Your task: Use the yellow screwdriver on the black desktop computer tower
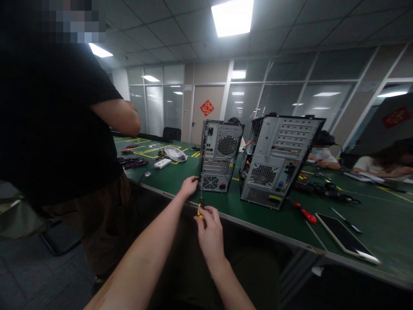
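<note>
A small computer tower point(218, 157) stands upright near the table's front edge, its metal back panel facing me. My right hand point(209, 230) is closed around the yellow-and-black handle of a screwdriver point(201, 208). The screwdriver's shaft points up to the lower left edge of the tower's back panel; whether its tip sits on a screw is too small to tell. Beside that lower left corner is my left hand point(189, 187), its fingers stretched toward the tower's side and seeming to touch it. Part of those fingers is hard to make out.
A larger computer tower point(270, 159) stands right of the small one. Further right lie a red-handled screwdriver point(305, 212), a phone-like tablet point(346, 237), a knife-like tool point(346, 220) and black cables point(322, 189). A person in black point(61, 107) stands close at left; others sit at right.
</note>
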Motion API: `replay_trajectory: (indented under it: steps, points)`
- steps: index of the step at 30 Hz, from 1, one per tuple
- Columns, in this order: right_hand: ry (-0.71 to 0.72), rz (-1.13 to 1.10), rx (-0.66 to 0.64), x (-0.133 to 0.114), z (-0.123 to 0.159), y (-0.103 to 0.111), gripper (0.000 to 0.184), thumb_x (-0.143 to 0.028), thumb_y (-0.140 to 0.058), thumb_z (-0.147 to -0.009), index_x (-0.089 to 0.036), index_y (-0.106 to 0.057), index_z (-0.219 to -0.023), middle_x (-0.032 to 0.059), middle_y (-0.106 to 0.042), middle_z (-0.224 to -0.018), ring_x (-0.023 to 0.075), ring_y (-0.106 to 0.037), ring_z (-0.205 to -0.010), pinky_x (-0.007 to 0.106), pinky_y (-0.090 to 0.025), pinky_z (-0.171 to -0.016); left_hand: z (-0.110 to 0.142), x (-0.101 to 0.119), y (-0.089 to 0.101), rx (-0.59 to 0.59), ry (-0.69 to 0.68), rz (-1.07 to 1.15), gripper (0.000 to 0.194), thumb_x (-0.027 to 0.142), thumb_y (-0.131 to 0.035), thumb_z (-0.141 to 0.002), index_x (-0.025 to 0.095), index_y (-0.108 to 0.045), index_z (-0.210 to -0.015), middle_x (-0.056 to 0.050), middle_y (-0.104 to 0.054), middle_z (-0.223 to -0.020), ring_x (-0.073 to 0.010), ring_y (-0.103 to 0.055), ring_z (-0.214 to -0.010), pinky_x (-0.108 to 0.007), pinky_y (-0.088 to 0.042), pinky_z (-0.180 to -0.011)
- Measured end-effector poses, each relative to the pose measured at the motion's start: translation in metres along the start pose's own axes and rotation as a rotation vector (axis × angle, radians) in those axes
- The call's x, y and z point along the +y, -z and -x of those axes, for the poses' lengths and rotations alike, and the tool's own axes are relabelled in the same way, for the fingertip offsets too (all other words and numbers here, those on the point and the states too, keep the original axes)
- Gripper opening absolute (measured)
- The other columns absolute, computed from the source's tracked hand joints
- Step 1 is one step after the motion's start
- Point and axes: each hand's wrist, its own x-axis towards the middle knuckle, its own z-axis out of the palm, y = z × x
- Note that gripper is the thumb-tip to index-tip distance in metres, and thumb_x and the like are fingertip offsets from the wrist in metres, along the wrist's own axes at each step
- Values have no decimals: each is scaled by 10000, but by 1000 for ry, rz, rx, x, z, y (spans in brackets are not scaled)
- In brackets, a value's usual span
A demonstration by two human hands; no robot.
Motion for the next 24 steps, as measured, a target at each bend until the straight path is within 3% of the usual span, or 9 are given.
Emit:
replay_trajectory:
  steps: [8, 16, 21, 24]
  points:
    - [-78, -161, 37, -2, -4, 2, 193, -303, -648, -883, -207, -692, -1045, 93, -619, -1069, 210, -650, -905, 286, -583, -727, 2, 4, 3, -10, 14, -8, 354, 187, -512, -889, 156, -688, -1195, -82, -745, -1085, -179, -681, -988, -275, -489, -935]
    - [-92, -193, 24, -1, -2, 0, 271, -275, -551, -934, -204, -686, -1158, 111, -609, -1181, 219, -635, -1034, 316, -581, -845, 2, 4, 4, -4, 15, -1, 353, 188, -520, -881, 163, -696, -1185, -82, -745, -1088, -181, -686, -971, -271, -488, -927]
    - [-117, -210, 49, -2, -2, -2, 246, -279, -560, -929, -177, -653, -1132, 118, -630, -1128, 201, -660, -913, 299, -590, -748, 2, 3, 3, -1, 17, 1, 348, 176, -519, -878, 159, -699, -1175, -81, -743, -1095, -183, -679, -997, -276, -478, -948]
    - [-64, -159, 69, -3, -2, 0, 228, -266, -554, -926, -189, -675, -1103, 120, -647, -1128, 221, -654, -975, 333, -577, -812, 0, 2, 2, -4, 10, -11, 347, 177, -517, -880, 163, -700, -1175, -78, -741, -1105, -181, -679, -996, -276, -478, -949]
